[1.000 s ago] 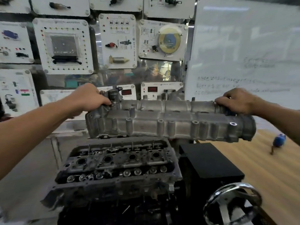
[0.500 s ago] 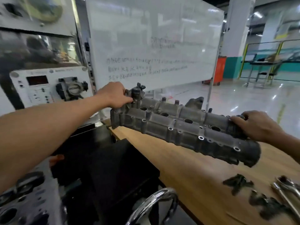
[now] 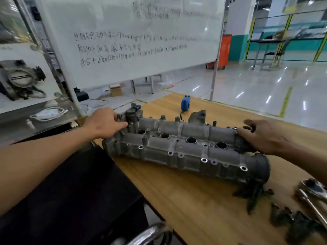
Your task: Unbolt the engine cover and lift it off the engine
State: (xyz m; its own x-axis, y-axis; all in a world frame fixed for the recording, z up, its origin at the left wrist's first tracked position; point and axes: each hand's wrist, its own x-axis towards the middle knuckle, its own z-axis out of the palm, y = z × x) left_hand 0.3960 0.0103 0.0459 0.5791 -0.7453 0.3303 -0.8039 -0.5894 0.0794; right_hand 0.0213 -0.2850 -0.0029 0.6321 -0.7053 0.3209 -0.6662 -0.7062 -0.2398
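Observation:
The grey cast engine cover lies lengthwise on the wooden table, top side up, its bolt holes showing. My left hand grips its left end, fingers curled beside the small black sensor there. At the right end, my right hand rests on the cover with its fingers spread and loose, slightly blurred. The engine itself is out of view.
Dark greasy bolts and a chrome ratchet wrench lie at the table's right front. A blue object stands at the far edge. A black box top sits left of the table, and a whiteboard stands behind.
The cover was carried right from above the engine and now lies on the wooden table. My right hand has loosened its grip; my left hand still holds the left end.

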